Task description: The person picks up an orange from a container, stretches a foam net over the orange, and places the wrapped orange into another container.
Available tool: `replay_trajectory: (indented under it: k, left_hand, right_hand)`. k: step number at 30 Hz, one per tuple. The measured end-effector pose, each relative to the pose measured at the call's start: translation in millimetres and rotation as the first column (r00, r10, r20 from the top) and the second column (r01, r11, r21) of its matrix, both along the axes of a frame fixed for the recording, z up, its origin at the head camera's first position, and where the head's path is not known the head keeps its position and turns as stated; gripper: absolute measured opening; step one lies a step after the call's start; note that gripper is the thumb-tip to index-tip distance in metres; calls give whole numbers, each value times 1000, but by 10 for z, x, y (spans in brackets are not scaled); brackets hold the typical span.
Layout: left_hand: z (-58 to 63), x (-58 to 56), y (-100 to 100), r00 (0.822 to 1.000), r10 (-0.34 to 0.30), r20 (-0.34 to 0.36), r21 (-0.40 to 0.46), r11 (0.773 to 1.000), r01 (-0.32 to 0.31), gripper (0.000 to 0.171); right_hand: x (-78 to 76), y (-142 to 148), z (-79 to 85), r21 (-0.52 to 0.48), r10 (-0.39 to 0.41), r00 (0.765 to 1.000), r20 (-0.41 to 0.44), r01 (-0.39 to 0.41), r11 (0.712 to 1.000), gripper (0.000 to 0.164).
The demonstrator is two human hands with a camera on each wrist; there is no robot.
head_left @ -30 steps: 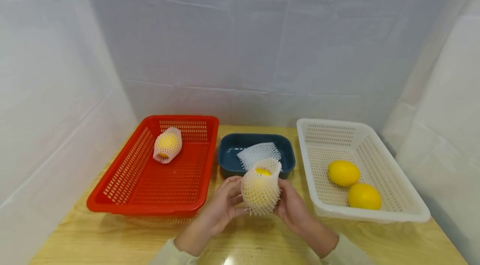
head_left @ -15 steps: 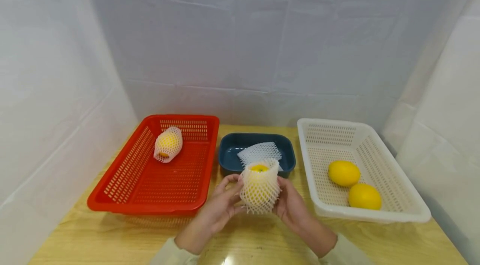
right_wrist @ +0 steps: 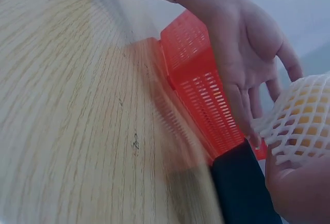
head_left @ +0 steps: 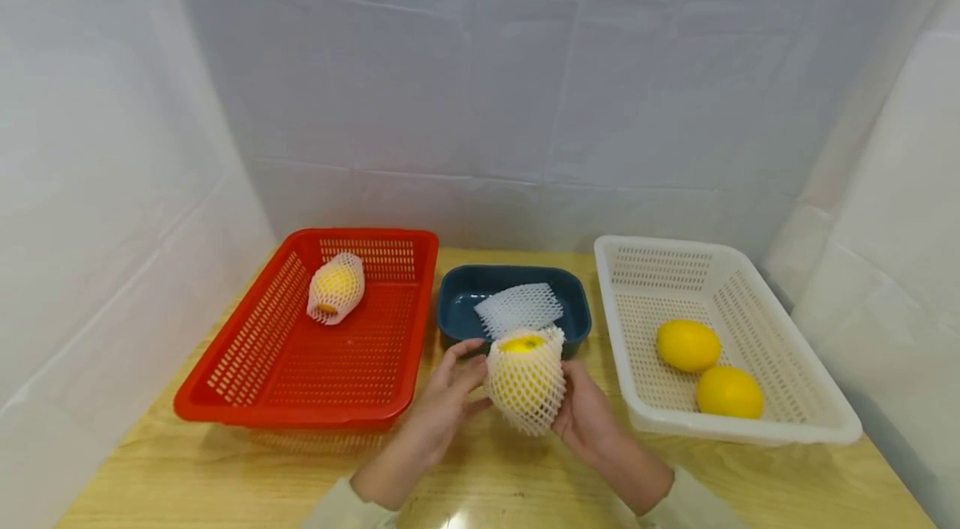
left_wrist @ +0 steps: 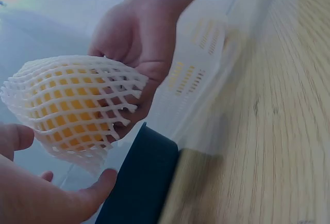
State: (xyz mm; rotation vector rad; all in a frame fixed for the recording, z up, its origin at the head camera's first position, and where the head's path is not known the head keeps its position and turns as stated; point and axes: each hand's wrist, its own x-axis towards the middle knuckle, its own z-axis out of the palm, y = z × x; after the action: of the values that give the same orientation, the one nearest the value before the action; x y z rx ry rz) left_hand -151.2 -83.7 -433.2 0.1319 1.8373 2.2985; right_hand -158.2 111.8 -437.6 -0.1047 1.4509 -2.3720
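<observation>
A yellow lemon in a white foam net sleeve (head_left: 527, 391) is held up over the front of the table, its bare top showing through the sleeve's mouth. My right hand (head_left: 588, 416) grips it from the right and beneath, fingers behind the net in the left wrist view. On the other side, my left hand (head_left: 444, 404) has its fingers spread loosely. In the right wrist view, the left hand's fingertips (right_wrist: 255, 139) reach right at the frayed net edge. A flat foam net (head_left: 519, 308) lies in the dark blue dish (head_left: 457, 319) behind the hands.
To the left stands a red basket (head_left: 300, 411) with a net-wrapped lemon (head_left: 336, 287) inside. A white basket (head_left: 780, 429) at the right contains two bare lemons, one nearer lemon (head_left: 729, 393) and one farther lemon (head_left: 687, 346). White sheets (head_left: 480, 79) enclose the wooden table (head_left: 495, 487).
The wrapped lemon has turned and tipped in the right hand, its lower end swinging slightly right. The left hand's fingers have loosened and drawn a little away from it.
</observation>
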Motion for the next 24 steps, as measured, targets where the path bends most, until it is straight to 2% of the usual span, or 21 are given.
replay_trajectory:
  k: [3,7,11,15,19,24]
  left_hand:
    - [9,6,8,994,5,-105,-66,998,-12,49]
    - [16,13,9,986,-21,-167,-66,998,10,48]
    - [7,13,6,981,-34,-189,-106,994,14,50]
    - [3,8,16,980,-45,-195,-164,986,12,63]
    - [5,14,22,985,-30,-169,-194,981,-4,70]
    - [7,33,18,988,5,-154,-197,980,-35,62]
  right_hand:
    - [4,-8,7,-3,13,1000,20,-13,1000,38]
    - [16,-27,12,-19,13,999,47,-12,1000,35]
    - [29,-37,7,-48,10,997,77,-6,999,33]
    - [49,-37,9,-38,26,997,73,-23,999,35]
    - [74,-47,25,8,55,997,56,-56,998,43]
    - [121,-65,61,117,18,998,62,-25,993,53]
